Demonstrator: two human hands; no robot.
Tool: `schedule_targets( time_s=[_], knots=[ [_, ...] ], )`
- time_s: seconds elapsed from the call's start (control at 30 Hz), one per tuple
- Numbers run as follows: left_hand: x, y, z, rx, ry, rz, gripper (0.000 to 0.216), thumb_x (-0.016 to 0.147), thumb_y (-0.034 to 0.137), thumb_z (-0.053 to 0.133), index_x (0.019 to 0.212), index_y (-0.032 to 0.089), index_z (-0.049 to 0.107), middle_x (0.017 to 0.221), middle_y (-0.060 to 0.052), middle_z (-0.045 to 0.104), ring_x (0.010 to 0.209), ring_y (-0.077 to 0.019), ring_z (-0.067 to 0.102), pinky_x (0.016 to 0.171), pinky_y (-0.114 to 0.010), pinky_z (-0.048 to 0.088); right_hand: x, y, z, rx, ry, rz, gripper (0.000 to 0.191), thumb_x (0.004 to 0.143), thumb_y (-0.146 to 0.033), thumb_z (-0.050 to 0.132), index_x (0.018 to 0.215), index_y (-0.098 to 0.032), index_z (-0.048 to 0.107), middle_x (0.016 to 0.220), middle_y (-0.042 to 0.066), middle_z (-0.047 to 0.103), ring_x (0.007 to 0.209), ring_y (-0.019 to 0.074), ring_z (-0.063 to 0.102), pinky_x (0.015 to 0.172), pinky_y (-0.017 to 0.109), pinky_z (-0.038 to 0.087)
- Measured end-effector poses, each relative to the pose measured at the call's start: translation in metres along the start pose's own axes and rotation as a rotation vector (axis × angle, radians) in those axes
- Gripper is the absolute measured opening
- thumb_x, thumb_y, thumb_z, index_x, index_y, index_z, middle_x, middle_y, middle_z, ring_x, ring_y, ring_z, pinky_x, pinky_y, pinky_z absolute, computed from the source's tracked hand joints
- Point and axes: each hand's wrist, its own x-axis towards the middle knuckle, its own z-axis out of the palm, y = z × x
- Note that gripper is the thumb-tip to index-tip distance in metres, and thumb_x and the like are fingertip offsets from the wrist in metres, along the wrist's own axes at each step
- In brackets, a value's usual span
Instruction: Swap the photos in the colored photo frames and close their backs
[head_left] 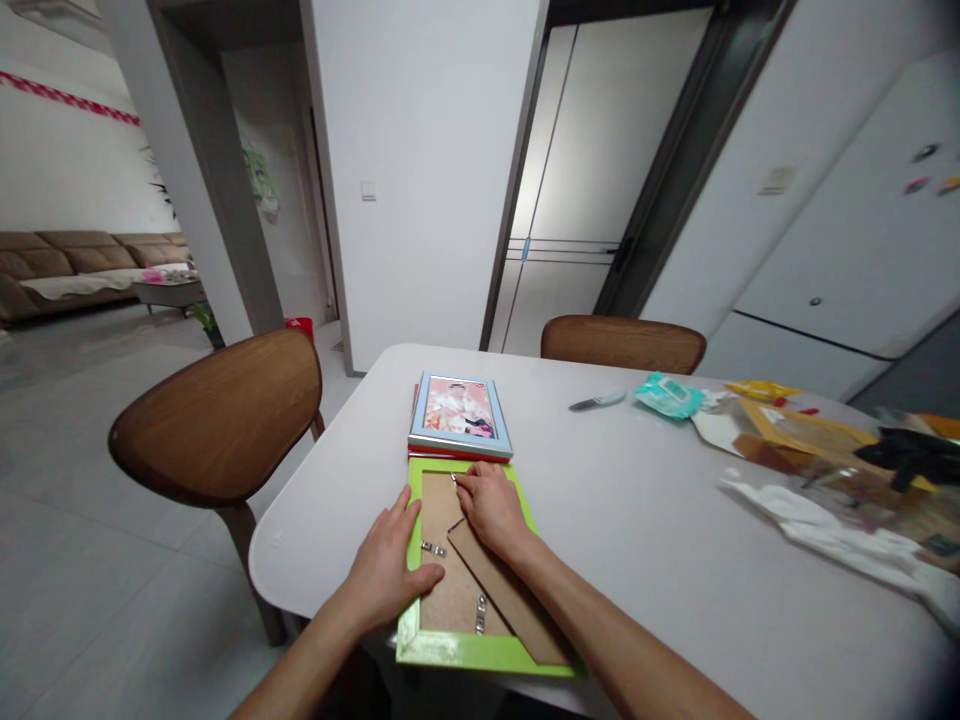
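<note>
A green picture frame lies face down at the near edge of the table, its brown backboard and slanting stand leg showing. My left hand rests open along its left side, thumb over the backboard. At the top of the backboard, the fingers of my right hand are closed on a small metal clip. Other metal clips sit at the left and bottom. Touching the far end is a stack of frames, topped by a light blue picture frame with a photo.
A knife and a teal wipes packet lie on the white table. Plastic bags and packaging crowd its right side. Wooden chairs stand at the left and far side.
</note>
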Motion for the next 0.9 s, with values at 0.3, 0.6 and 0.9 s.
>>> schedule_targets(
  time_s=[0.3, 0.6, 0.9],
  knots=[
    [-0.002, 0.0, -0.002, 0.017, 0.001, 0.019, 0.075, 0.062, 0.034, 0.057, 0.126, 0.007, 0.031, 0.138, -0.015, 0.019, 0.124, -0.0237, 0.024, 0.102, -0.036, 0.019, -0.006, -0.009, -0.009, 0.043, -0.025, -0.046, 0.025, 0.08, -0.025, 0.042, 0.094, -0.024, 0.063, 0.086, 0.006, 0.057, 0.079, 0.0182, 0.046, 0.069, 0.029, 0.032],
    [-0.001, -0.005, 0.001, 0.019, -0.001, 0.068, 0.07, 0.066, 0.036, 0.052, 0.126, 0.009, 0.03, 0.139, -0.014, 0.019, 0.126, -0.022, 0.021, 0.102, -0.037, 0.019, -0.042, -0.037, -0.018, 0.218, -0.11, -0.167, 0.012, 0.071, -0.032, 0.056, 0.075, -0.024, 0.065, 0.087, 0.002, 0.057, 0.086, 0.0182, 0.047, 0.074, 0.028, 0.033],
    [-0.002, -0.001, -0.002, 0.026, -0.011, 0.05, 0.073, 0.063, 0.034, 0.056, 0.126, 0.007, 0.03, 0.138, -0.016, 0.018, 0.125, -0.0252, 0.023, 0.102, -0.038, 0.019, -0.038, -0.028, -0.034, 0.307, -0.194, -0.172, 0.014, 0.071, -0.023, 0.056, 0.081, -0.021, 0.065, 0.09, 0.004, 0.059, 0.088, 0.0168, 0.05, 0.08, 0.028, 0.036]
  ],
)
